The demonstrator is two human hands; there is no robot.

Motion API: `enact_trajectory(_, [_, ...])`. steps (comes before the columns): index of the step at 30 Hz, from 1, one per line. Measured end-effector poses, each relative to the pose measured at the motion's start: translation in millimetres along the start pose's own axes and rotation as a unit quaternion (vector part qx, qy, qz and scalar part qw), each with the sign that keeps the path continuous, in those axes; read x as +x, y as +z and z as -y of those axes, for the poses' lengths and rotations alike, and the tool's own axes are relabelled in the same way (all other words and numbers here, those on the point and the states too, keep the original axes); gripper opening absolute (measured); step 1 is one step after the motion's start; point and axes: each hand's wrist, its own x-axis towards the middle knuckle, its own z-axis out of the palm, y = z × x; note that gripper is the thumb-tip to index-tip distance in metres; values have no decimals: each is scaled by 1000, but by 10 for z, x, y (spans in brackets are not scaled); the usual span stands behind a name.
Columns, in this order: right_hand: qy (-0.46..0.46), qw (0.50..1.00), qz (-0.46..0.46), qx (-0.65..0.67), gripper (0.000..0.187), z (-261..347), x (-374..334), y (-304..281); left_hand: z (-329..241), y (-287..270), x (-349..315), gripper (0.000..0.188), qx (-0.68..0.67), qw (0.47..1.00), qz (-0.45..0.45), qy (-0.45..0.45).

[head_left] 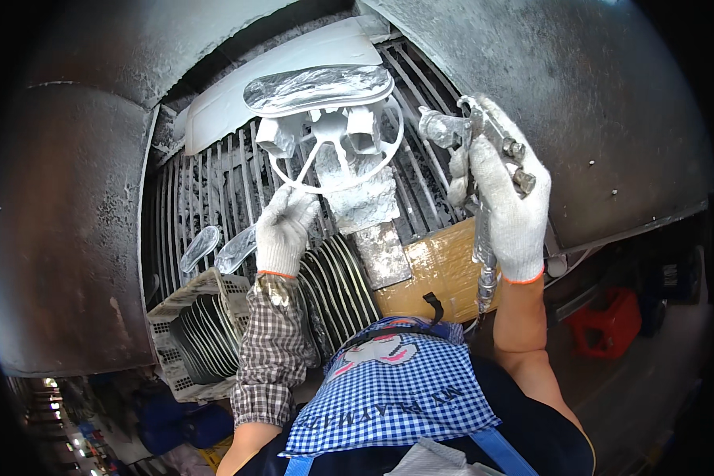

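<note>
My right hand (512,198), in a white knit glove, is wrapped round a silver-coated spray gun (470,155) with its nozzle end pointing left. A hose fitting hangs below the gun's handle. In the middle, a white-coated wheel-shaped stand (341,163) with spokes carries a long oval piece (319,89) with a streaky silver surface. My left hand (287,226), gloved too, has its curled fingers at the lower left of the stand's rim. A checked sleeve covers that forearm. Where the fingertips meet the rim is partly hidden.
Slatted metal bars (214,182) lie beneath the stand, between dark metal booth walls (595,119). Two small silver oval pieces (201,247) lie left of my left hand. A plastic crate (170,349) holds dark oval pieces; more dark pieces (337,278) stand stacked beside brown cardboard (432,270).
</note>
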Motion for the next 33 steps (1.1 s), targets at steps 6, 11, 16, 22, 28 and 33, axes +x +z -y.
enact_trajectory(6, [-30, 998, -57, -4, 49, 31, -33, -14, -106, -98, 121, 43, -22, 999, -33, 26])
enact_trajectory(11, [-12, 1000, -23, -3, 50, 93, -133, -50, 11, -104, 107, 30, -36, 998, -33, 42])
enact_trajectory(16, [-2, 999, -44, -24, 48, 127, -151, -9, 334, 151, -107, 26, -29, 999, 10, -43])
enact_trajectory(22, [15, 999, -37, -4, 49, 130, -181, 42, 535, 347, -247, 42, -49, 995, 66, -60])
enact_trajectory(28, [8, 1000, 9, 1, 49, 67, -189, -32, 378, 233, -194, 42, -52, 994, 70, -60])
enact_trajectory(33, [21, 998, 58, -15, 52, 18, -151, -67, 244, 237, -209, 50, -65, 995, 47, -59])
